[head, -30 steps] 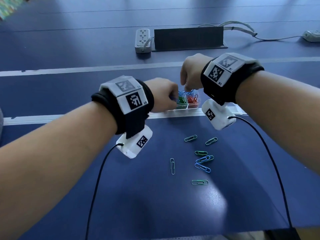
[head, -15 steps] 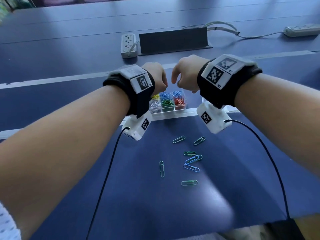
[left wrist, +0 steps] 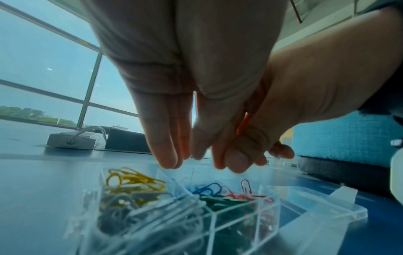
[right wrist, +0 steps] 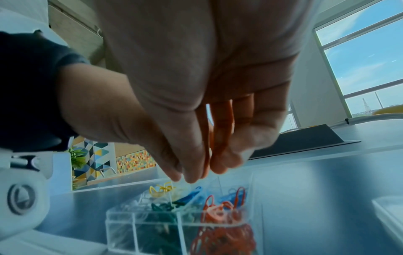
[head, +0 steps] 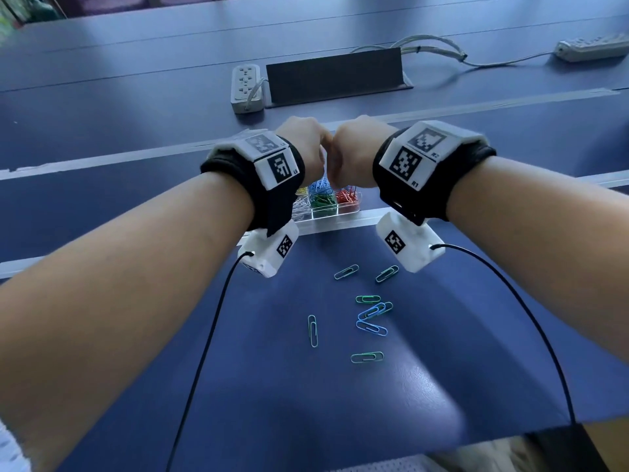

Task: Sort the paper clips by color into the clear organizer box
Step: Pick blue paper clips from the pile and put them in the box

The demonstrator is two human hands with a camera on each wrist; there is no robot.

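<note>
The clear organizer box [head: 354,207] stands past the table seam and holds yellow [head: 301,191], blue [head: 321,187], green [head: 321,202], red [head: 347,197] and white clips in separate compartments. My left hand [head: 303,144] and right hand [head: 354,151] meet just above it, knuckles touching. In the left wrist view a thin red sliver [left wrist: 244,122], apparently a red paper clip, shows in the right hand's curled fingers. The left hand's fingers [left wrist: 167,146] point down, close to the thumb. Several green and blue clips [head: 371,328] lie loose nearer to me.
The box's clear lid [left wrist: 327,205] lies open on its right. A power strip [head: 245,85] and a dark stand [head: 335,74] sit behind the box, with another strip [head: 592,47] at the far right. Black wrist cables [head: 531,318] hang over the table's front.
Both hands have risen from the box and come together above it; a second ago the right hand pinched down at the red compartment and the left was beside the box.
</note>
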